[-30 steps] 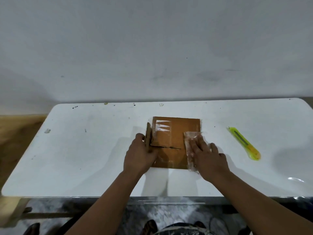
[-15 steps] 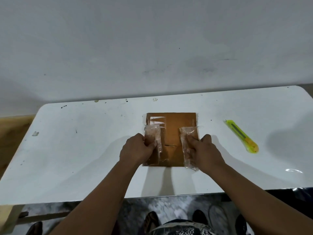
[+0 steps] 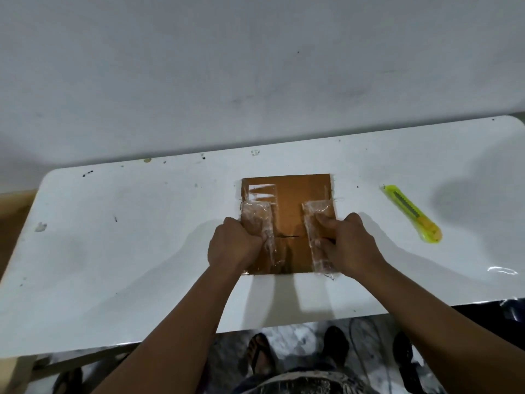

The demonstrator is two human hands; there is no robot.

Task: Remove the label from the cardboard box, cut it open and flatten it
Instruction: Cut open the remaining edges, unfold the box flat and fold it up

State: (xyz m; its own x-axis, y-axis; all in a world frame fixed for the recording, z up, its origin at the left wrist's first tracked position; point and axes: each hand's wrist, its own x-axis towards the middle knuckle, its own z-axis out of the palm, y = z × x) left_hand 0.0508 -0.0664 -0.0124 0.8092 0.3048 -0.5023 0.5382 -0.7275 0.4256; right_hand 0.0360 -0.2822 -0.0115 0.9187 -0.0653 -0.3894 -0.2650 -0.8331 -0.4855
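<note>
A brown cardboard box (image 3: 289, 200) lies flat on the white table (image 3: 142, 237), with clear tape across both side flaps. My left hand (image 3: 233, 245) is curled into a fist and presses on the left taped flap (image 3: 260, 223). On the right taped flap (image 3: 316, 214) rests my right hand (image 3: 346, 243), its thumb and fingers pressing the flap's edge down. A short cut line shows in the box's middle. Off to the right, apart from both hands, lies a yellow utility knife (image 3: 412, 213).
A grey wall rises right behind the table's far edge. A scrap of clear tape (image 3: 501, 270) lies near the table's right front. Below the near edge I see my feet in sandals (image 3: 260, 356) and a cable on the floor.
The left flap stood upright a second ago; my left hand has folded it down flat onto the box. My right hand shifted slightly along the right flap.
</note>
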